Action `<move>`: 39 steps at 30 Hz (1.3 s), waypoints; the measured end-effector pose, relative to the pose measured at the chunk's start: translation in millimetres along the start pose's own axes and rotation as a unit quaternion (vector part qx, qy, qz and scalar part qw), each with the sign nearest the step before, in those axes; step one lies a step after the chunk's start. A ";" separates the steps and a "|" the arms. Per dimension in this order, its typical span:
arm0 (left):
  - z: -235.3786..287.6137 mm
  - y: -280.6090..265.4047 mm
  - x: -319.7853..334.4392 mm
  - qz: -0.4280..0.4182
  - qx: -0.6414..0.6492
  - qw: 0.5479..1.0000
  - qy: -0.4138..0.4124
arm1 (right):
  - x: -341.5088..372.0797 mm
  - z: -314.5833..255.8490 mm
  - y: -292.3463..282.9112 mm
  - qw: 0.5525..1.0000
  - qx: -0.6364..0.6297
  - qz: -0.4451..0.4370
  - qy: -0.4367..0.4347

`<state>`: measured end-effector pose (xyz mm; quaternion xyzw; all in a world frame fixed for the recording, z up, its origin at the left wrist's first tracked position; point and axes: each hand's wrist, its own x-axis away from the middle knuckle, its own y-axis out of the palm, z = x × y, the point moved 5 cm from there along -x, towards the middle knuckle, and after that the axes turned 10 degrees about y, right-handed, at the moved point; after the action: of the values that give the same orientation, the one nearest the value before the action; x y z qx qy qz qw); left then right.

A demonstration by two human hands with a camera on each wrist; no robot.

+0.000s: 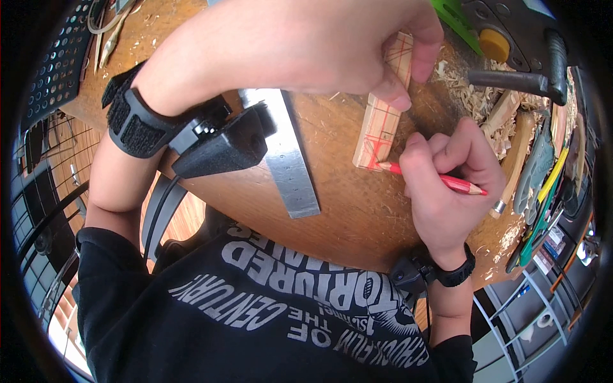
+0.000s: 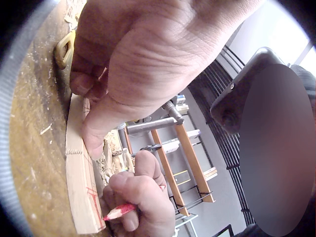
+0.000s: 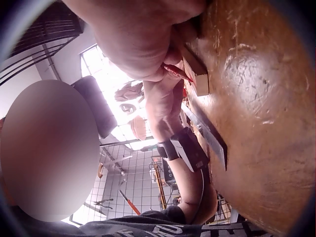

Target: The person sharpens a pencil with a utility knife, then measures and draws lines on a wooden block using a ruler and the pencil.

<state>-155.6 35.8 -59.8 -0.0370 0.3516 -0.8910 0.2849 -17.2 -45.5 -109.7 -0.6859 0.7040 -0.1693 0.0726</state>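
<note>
A pale wooden block marked with red lines lies on the brown bench. My left hand grips its far part between thumb and fingers. In my right hand I hold a red pencil, sharpened at both ends, its tip right at the block's near end. The left wrist view shows the tip by the red marks on the block, with a row of small dents across the block's side. To the left of the block lies a flat metal ruler, partly hidden by the left wrist camera.
Wood shavings lie at the back right beneath a metal clamp. Several hand tools, one with a wooden handle, line the bench's right side. A green object stands at the back. The bench's front edge runs near the person's shirt.
</note>
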 end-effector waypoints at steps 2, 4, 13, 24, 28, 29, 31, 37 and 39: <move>-0.4 -0.1 0.1 0.006 -0.003 1.000 0.001 | -0.2 -0.3 0.5 1.000 0.004 -0.002 -0.006; -2.3 -3.4 -2.9 -0.004 0.020 1.000 -0.016 | -0.2 0.1 0.8 1.000 -0.002 -0.003 -0.006; -3.8 0.3 -2.8 -0.024 0.020 0.999 -0.036 | -0.2 -4.0 1.2 1.000 0.015 -0.003 -0.007; 1.1 1.8 -2.4 -0.005 -0.018 1.000 -0.016 | -1.7 -0.9 0.3 1.000 0.002 -0.005 0.019; -12.6 -9.6 -10.9 -0.036 0.092 0.995 -0.031 | -1.5 -1.9 1.6 1.000 -0.004 -0.008 0.006; -15.5 -8.2 -13.8 -0.076 0.184 0.978 -0.067 | -1.6 -2.2 1.1 1.000 -0.005 -0.008 0.006; -3.8 1.5 -5.5 -0.040 0.077 0.995 -0.042 | -1.6 -4.8 0.8 1.000 0.024 -0.015 -0.010; -0.2 -0.2 -1.9 0.008 -0.001 1.000 0.008 | -3.1 -2.2 0.2 1.000 0.005 -0.011 0.013; -6.8 0.1 -0.3 0.008 -0.005 1.000 0.005 | -2.8 -2.4 1.7 1.000 -0.001 -0.009 0.012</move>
<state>-157.0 40.0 -64.9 -0.0312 0.3579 -0.8869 0.2903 -19.5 -42.4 -108.4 -0.6902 0.6987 -0.1778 0.0622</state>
